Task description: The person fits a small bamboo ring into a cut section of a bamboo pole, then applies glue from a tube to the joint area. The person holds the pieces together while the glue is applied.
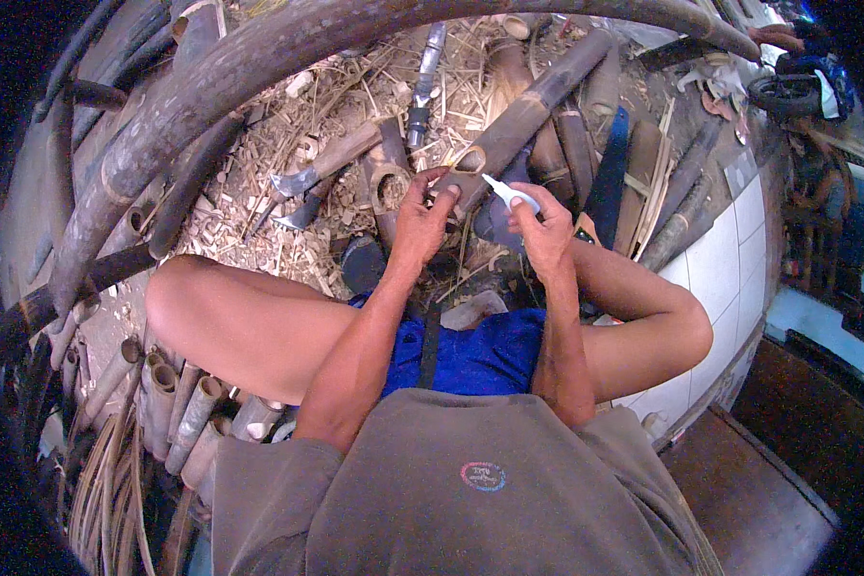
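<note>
My right hand [544,228] is closed around a small white squeeze bottle [515,195] with a pointed nozzle. The nozzle tip is close to an oval cut-out [468,160] in a dark bamboo pole [540,99], which slants from the far right down toward my lap. Beside the cut-out, my left hand [424,219] grips the pole's near part with thumb and fingers. Whether the nozzle touches the bamboo, I cannot tell. A second bamboo piece with an opening [388,182] lies just left of my left hand.
An adze-like tool [328,158] with a wooden handle lies left on wood shavings. A silver-and-black tool [424,88] lies ahead, and a blue-bladed handsaw [609,173] is at right. One thick curved bamboo pole [259,84] arches across the far side. Cut tubes [161,389] stand at left.
</note>
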### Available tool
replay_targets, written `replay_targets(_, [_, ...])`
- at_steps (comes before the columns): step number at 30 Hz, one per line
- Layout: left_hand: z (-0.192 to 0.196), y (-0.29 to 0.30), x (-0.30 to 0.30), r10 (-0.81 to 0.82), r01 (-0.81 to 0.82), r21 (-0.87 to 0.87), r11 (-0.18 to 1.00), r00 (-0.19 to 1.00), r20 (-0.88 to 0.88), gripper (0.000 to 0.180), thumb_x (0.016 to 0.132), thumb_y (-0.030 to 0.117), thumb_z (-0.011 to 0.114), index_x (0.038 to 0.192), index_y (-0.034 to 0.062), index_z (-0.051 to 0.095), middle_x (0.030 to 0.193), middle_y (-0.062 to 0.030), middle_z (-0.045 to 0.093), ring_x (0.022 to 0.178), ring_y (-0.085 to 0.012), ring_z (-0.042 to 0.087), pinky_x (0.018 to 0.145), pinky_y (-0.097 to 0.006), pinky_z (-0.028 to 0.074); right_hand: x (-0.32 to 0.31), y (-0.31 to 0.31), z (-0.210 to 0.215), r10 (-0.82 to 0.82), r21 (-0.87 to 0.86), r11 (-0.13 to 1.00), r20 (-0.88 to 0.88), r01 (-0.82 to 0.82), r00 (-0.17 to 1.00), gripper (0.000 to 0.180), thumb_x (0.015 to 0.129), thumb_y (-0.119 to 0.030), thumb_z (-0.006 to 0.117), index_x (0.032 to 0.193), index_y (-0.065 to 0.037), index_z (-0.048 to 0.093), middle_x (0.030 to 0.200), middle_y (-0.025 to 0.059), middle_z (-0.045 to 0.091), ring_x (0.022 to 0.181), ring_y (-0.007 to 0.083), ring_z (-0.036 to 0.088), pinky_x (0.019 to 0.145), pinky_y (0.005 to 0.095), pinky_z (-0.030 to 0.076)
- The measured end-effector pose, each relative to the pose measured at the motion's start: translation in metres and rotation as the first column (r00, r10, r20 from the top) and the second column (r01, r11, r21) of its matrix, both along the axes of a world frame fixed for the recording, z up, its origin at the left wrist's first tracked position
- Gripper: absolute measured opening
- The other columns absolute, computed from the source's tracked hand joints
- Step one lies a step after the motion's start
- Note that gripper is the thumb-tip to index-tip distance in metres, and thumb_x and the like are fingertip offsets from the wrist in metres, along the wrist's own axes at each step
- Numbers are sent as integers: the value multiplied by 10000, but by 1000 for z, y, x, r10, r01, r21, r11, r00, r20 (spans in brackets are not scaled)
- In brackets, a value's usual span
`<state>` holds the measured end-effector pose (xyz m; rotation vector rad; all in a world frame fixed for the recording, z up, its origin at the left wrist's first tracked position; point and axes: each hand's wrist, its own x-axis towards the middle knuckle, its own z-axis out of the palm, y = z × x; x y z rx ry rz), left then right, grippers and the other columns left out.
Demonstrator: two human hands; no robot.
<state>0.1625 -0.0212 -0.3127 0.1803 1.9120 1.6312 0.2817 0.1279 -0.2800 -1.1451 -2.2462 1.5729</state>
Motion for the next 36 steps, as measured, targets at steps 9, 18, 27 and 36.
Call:
replay_targets(9, [-7,-2,0,-22,22,30,999,1000,11,456,950,326,649,1304,42,603,1168,-156,657,1048,-232,609,930,-349,476,3,4,3,29,-90,995,-27,-31,999,245,981,-152,628,1184,-29,687,878,64,703,743,108,649,675,269,551])
replay_targets(18, [-4,-2,1,-21,19,44,999,999,34,414,980,315,612,1290,42,621,1130,-138,678,1030,-218,607,908,-341,473,3,2,-5,1,-162,987,-11,-3,1000,239,978,-150,622,1174,-35,696,878,58,701,742,103,643,670,263,545])
replay_targets(27, [-9,-2,2,13,-8,91,996,999,-52,407,988,312,615,1280,29,618,1016,-100,686,898,-150,586,802,-291,476,0,-2,-1,23,-108,994,12,-22,1000,228,971,-140,623,1156,-39,709,876,57,704,719,91,629,660,253,538])
replay_targets(36, [-11,-2,2,-3,6,71,997,999,-41,389,988,305,620,1264,31,625,1001,-99,687,908,-160,595,824,-305,482,-1,-4,3,44,-88,995,36,-41,998,230,965,-144,632,1153,-39,712,858,53,703,705,91,619,648,253,537])
